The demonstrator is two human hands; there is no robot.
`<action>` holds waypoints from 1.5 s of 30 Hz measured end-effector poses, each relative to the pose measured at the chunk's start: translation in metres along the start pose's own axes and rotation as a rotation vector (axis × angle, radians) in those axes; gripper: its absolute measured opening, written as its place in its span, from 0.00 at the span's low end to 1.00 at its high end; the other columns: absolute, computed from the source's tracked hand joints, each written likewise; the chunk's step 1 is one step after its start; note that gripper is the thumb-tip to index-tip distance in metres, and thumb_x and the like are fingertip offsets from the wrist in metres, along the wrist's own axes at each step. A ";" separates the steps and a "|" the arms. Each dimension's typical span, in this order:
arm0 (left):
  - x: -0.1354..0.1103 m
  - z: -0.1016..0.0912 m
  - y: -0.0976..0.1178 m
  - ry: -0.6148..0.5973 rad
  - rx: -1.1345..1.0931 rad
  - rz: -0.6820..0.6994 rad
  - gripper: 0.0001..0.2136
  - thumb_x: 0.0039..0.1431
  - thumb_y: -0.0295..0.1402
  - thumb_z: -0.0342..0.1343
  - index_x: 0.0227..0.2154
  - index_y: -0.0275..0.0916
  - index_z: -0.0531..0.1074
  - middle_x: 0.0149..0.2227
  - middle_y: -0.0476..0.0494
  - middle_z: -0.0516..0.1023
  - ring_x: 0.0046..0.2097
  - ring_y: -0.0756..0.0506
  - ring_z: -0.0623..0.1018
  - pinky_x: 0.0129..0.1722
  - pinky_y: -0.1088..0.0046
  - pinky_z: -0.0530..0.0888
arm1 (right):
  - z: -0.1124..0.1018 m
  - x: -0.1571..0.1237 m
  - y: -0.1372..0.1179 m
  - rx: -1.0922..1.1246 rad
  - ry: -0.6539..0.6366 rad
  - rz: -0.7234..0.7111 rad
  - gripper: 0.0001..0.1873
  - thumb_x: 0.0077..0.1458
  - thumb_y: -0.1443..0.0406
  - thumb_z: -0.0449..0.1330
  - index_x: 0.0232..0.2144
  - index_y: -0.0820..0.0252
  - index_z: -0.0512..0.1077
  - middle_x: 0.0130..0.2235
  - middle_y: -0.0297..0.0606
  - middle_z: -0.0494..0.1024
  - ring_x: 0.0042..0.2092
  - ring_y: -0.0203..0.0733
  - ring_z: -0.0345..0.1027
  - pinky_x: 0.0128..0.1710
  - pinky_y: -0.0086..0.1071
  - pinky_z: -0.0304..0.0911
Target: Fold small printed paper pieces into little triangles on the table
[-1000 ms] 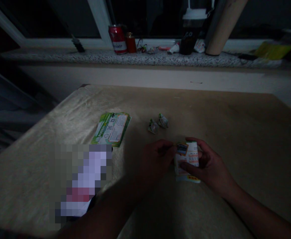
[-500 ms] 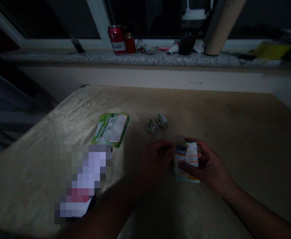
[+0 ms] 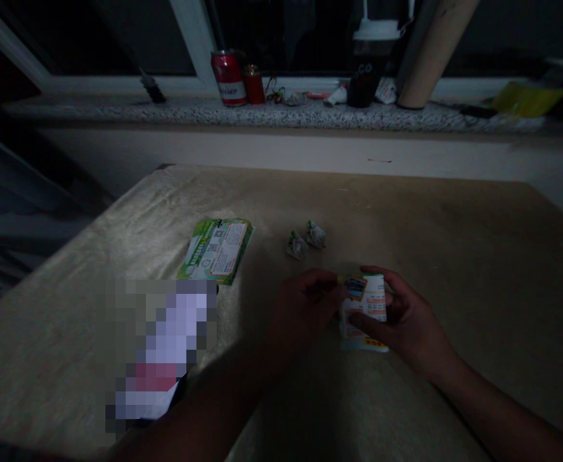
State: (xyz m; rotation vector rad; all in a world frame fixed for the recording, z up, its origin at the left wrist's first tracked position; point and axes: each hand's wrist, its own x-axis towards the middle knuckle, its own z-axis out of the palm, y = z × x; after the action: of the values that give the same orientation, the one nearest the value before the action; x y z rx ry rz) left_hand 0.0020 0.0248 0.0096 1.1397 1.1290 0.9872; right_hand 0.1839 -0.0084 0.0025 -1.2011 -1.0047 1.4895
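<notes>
Left hand (image 3: 304, 309) pinches, right hand (image 3: 410, 327) grips the flat white printed packet (image 3: 374, 303) between them; uneven tugging could tear it!

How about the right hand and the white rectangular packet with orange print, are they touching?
Touching. The head view shows the thumb of the right hand lying across the front of the white rectangular packet, covering part of it.

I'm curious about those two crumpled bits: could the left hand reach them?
Probably yes: the crumpled bits lie just beyond the left hand, with nothing visible in between. It seems to be pinching the packet, though, so it may need to let go first.
</notes>
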 end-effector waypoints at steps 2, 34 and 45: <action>0.000 -0.002 0.000 -0.046 -0.025 0.015 0.10 0.51 0.34 0.68 0.36 0.36 0.80 0.33 0.44 0.84 0.34 0.46 0.82 0.33 0.72 0.77 | 0.000 0.000 0.000 -0.009 0.003 -0.009 0.36 0.46 0.64 0.77 0.54 0.51 0.66 0.36 0.33 0.88 0.33 0.42 0.83 0.35 0.34 0.80; 0.004 -0.005 -0.003 -0.116 -0.030 -0.039 0.18 0.46 0.26 0.68 0.43 0.36 0.76 0.33 0.46 0.84 0.34 0.45 0.83 0.36 0.69 0.78 | -0.005 0.004 0.004 0.003 0.019 -0.038 0.36 0.46 0.68 0.76 0.54 0.51 0.66 0.38 0.34 0.88 0.35 0.42 0.84 0.36 0.33 0.82; 0.003 -0.005 0.000 -0.115 -0.053 -0.044 0.18 0.45 0.27 0.69 0.41 0.36 0.76 0.33 0.46 0.84 0.35 0.45 0.83 0.37 0.69 0.77 | -0.003 0.004 0.003 -0.017 0.035 -0.024 0.36 0.45 0.67 0.77 0.54 0.51 0.66 0.38 0.34 0.88 0.35 0.43 0.84 0.36 0.35 0.82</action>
State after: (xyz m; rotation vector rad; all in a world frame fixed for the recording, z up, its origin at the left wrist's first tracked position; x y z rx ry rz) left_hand -0.0030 0.0282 0.0090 1.1106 1.0256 0.9014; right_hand 0.1862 -0.0055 -0.0016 -1.2194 -1.0071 1.4392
